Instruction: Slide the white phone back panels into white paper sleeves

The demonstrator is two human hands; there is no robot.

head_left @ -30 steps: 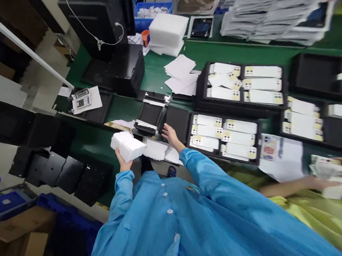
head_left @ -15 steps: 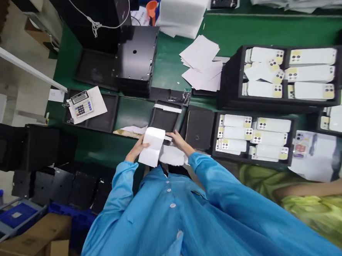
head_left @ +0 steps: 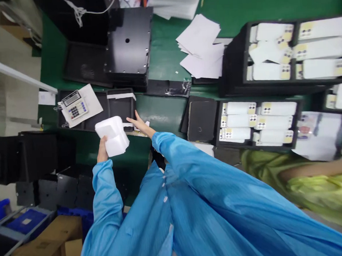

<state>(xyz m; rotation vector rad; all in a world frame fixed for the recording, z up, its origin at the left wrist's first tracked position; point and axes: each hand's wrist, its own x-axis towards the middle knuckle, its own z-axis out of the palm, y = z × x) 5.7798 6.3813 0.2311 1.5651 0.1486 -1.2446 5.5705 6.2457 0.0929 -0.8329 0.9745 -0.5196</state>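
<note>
My left hand (head_left: 102,149) is closed on a white stack of sheets (head_left: 112,136), held over the front edge of the green table (head_left: 161,109). Fingers apart, my right hand (head_left: 140,124) is at the right front corner of a small black tray (head_left: 121,106) with white strips across it. That tray lies on the right part of a longer black tray (head_left: 96,121). A calculator (head_left: 76,106) on a clipboard covers the long tray's left part.
Black trays (head_left: 259,124) of white phone-shaped pieces with yellow labels stand at right. Loose white papers (head_left: 198,35) lie behind, near stacked black plates (head_left: 129,41). Another person's arm (head_left: 315,171) reaches in at the lower right.
Both hands have moved left. The small black tray has shifted left onto the long tray. My left hand still holds white sheets, and my right hand's fingers have spread.
</note>
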